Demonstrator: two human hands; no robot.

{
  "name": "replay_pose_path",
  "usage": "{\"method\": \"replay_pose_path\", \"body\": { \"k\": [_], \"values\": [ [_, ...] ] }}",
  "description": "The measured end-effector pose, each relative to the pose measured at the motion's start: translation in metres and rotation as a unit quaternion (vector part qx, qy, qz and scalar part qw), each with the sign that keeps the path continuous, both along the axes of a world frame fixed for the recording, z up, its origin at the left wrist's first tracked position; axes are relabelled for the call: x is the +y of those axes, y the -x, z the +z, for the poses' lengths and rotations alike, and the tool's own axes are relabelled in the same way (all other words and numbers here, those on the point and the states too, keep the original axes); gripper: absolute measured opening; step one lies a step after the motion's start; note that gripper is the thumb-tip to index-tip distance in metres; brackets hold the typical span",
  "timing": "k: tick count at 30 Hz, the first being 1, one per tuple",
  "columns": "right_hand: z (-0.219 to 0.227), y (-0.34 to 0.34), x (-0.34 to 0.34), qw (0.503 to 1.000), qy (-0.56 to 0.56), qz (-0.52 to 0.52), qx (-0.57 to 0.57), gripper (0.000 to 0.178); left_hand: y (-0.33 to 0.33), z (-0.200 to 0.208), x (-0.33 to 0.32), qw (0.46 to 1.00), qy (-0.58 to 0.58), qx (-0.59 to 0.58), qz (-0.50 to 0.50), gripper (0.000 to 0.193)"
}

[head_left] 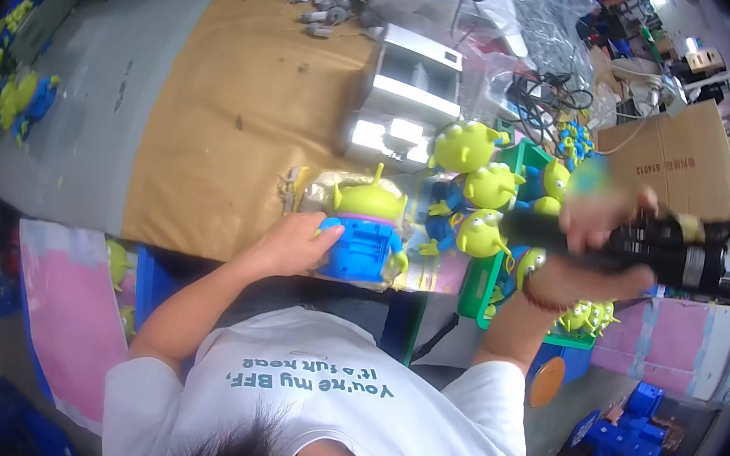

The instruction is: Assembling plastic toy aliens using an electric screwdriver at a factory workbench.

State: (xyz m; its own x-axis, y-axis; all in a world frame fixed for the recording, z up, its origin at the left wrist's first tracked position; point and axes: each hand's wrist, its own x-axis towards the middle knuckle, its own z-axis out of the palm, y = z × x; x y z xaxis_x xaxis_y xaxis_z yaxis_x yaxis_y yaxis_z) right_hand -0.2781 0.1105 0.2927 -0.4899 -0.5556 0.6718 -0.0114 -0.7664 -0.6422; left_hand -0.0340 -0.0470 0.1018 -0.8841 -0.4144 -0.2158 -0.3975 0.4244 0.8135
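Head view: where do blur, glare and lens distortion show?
Head view: the right hand and the greenish patch above it look blurred, while the green-and-blue toy at the left hand is clearer; bright glare washes out the white machine's lower front; fisheye distortion bends the surroundings toward the black rim.

Near the front edge of the tabletop, grey toward its left edge and tan beside, the alien figurine pairs a lime-green head, mauve collar and blue body. The right-edge crate is green.
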Motion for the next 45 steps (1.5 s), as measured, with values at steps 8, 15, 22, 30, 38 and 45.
{"method": "replay_pose_path", "body": {
  "k": [8,15,22,30,38,45],
  "values": [
    [-0.036,0.017,0.169,0.988,-0.048,0.031,-0.143,0.067,0.152,0.121,-0.037,0.944,-0.186,0.262,0.079,0.045],
    [-0.055,-0.004,0.181,0.986,-0.123,-0.054,-0.094,0.077,0.326,0.109,-0.068,0.977,0.142,0.133,0.086,0.047],
    [-0.062,-0.006,0.161,0.978,-0.101,0.028,-0.181,0.075,0.239,0.130,-0.032,0.909,0.203,0.360,-0.050,0.031],
    [-0.093,-0.026,0.076,0.947,-0.174,0.154,-0.224,0.074,-0.119,0.019,-0.019,0.922,0.296,0.082,0.236,0.036],
    [-0.085,-0.064,0.008,0.921,-0.227,0.209,-0.238,0.061,-0.385,-0.021,0.055,0.702,0.286,-0.372,0.536,0.081],
    [-0.084,-0.083,0.000,0.917,-0.235,0.197,-0.255,0.062,-0.458,-0.060,0.087,0.685,0.178,-0.457,0.539,0.067]
  ]
}}
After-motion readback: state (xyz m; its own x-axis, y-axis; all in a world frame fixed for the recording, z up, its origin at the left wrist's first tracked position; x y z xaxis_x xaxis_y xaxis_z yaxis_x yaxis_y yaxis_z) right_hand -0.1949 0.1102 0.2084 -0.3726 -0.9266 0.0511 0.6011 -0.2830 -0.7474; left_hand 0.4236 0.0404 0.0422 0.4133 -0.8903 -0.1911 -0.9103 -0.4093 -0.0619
